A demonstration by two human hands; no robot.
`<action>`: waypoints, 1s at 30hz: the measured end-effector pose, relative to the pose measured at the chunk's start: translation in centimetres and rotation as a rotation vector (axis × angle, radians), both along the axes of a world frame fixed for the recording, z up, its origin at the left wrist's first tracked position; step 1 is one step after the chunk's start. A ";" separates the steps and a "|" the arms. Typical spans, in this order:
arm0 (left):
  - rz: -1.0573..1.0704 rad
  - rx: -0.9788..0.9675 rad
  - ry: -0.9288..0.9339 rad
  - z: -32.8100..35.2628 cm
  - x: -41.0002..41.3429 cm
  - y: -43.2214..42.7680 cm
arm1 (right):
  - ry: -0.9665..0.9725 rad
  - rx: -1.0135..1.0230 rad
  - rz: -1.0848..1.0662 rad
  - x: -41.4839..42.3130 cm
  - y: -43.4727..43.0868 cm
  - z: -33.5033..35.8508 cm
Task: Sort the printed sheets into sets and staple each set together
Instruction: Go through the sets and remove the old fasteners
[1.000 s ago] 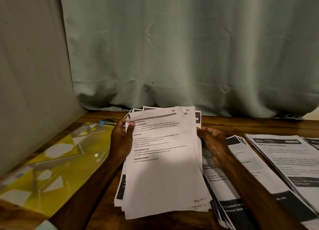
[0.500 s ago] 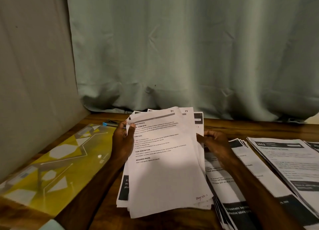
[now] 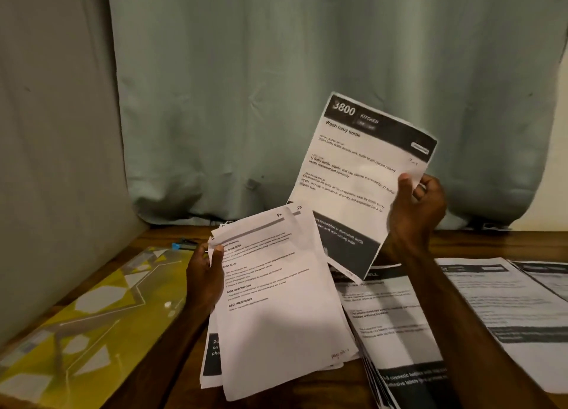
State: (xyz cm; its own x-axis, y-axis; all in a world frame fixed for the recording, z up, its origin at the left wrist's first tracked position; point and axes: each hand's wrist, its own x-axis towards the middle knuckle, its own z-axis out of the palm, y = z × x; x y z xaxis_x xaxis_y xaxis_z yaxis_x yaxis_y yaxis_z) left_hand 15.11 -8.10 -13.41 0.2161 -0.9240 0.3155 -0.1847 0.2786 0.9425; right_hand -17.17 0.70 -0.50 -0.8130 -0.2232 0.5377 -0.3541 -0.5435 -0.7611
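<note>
This looks like the sorting step, not the stapling step. The right hand holds one sheet up in the air, above the back of the counter. The sheet has a dark band on top with a big number and the words "Wash baby bottle". I think the person is reading it to find out which set it goes in.

The next move, I think, is to lay this sheet on the pile it matches. Two piles lie flat on the right side of the counter: a near pile and a far pile. Both have dark bands like the sheet has. The hand needs to bring the sheet down flat and line up its edges, so the set is neat for stapling. A thin sheet can bend or slide, so a slow move is best.

The left hand holds a thick stack of papers by its top left corner. The thumb is on top and the fingers are under. The stack tilts, with its bottom edge low by the counter. The papers in it are fanned and messy.

The right hand pinches the sheet at its right edge, thumb in front and fingers curled behind. The arm reaches up and forward. The bottom corner of the sheet hides behind the stack.

A small thing with a blue tip lies at the back left, near a yellow mat. I cannot tell if it is the stapler.
</note>
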 end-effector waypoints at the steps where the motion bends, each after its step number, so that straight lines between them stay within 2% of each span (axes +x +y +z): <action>1: 0.001 0.000 -0.006 0.0 0.0 0.0 | -0.027 -0.001 -0.008 -0.2 -0.2 0.2; 6: 0.039 -0.006 -0.053 -0.3 0.2 0.1 | -0.131 0.079 -0.034 -1.0 -1.5 -2.4; 12: 0.166 0.072 -0.102 -0.5 0.5 -0.2 | -0.382 0.156 -0.028 -2.6 -2.4 -6.4; 16: 0.188 0.104 -0.133 -0.5 0.3 0.0 | -0.418 0.205 -0.104 -4.5 -2.0 -7.8; 20: 0.165 0.094 -0.115 -0.2 -0.1 0.3 | -0.344 0.261 -0.079 -4.0 -1.4 -8.9; 27: 0.033 0.016 -0.055 0.0 0.1 0.6 | 0.050 0.343 0.385 2.1 -2.4 -10.3; 30: -0.017 0.001 -0.003 0.0 0.2 1.0 | 0.202 0.384 0.497 4.8 -2.2 -11.6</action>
State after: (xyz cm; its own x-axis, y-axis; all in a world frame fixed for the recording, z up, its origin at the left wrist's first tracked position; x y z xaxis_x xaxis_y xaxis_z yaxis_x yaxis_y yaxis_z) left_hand 15.29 -7.10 -13.40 0.1992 -0.9280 0.3147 -0.1824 0.2804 0.9424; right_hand -12.36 -1.45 -12.08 -0.4551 -0.7524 0.4762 -0.2872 -0.3821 -0.8784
